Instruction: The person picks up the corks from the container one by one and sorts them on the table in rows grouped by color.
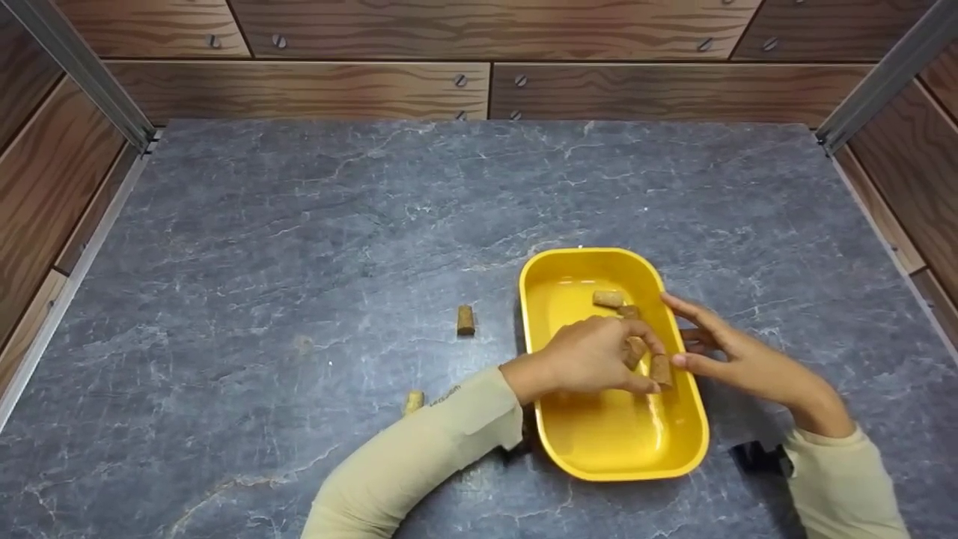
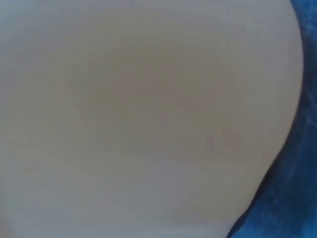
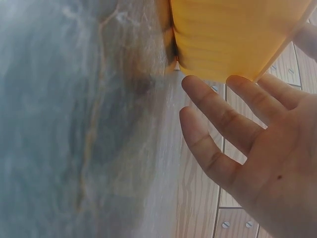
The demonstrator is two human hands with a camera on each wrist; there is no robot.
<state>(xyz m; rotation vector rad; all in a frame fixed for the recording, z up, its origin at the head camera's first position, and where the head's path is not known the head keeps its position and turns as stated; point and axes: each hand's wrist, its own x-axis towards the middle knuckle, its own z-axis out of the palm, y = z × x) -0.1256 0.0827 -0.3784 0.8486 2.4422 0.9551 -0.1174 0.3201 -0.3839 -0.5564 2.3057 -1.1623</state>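
A yellow tray [image 1: 591, 457] stands on the table with several corks in it, one of them a pale cork [image 1: 607, 299] near its far end. My left hand [image 1: 595, 355] reaches over the tray's left rim and pinches a brown cork [image 1: 661, 370] near the right wall. At the tray's right rim is my right hand [image 1: 748, 363], fingers spread and tips against the outer wall. In the right wrist view the right hand [image 3: 267, 144] has its fingers extended beside the yellow wall [image 3: 228, 39]. Fabric blocks most of the left wrist view.
On the grey table [image 1: 299, 224], left of the tray, stands a brown cork [image 1: 465, 320]. A pale cork [image 1: 414, 401] lies by the left sleeve [image 1: 434, 442]. Something black [image 1: 760, 457] shows beside the right sleeve [image 1: 846, 479]. Wood-patterned walls enclose the back and sides.
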